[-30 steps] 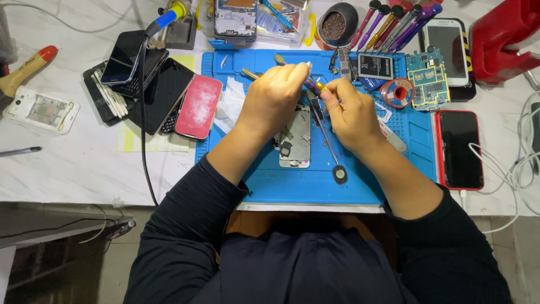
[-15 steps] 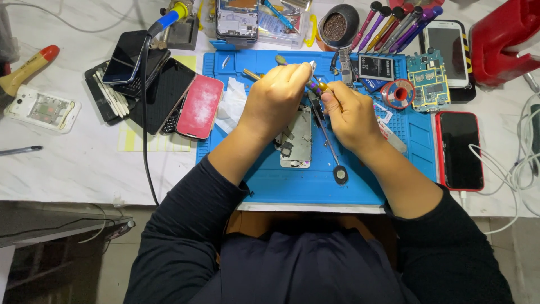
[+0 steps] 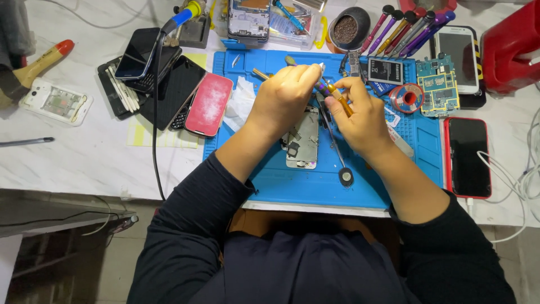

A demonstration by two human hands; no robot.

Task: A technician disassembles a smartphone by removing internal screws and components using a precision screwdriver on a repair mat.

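hands crowd phone frame mid-mat

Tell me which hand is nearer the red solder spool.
Right. The right hand sits just left of the red solder spool, apart from it; the left hand lies farther left, beyond the right hand.

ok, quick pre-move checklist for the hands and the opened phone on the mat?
1. Opened phone flat on blue mat: ok.
2. Right hand gripping orange-handled screwdriver: ok.
3. Left hand holding a small tool above the phone: ok; tool type cannot tell.
4. Screwdriver tip seated on a screw: cannot tell, hands hide it.
5. Loose metal tool lying beside the phone, close to the work: not ok.
6. Soldering iron parked off the mat: ok.
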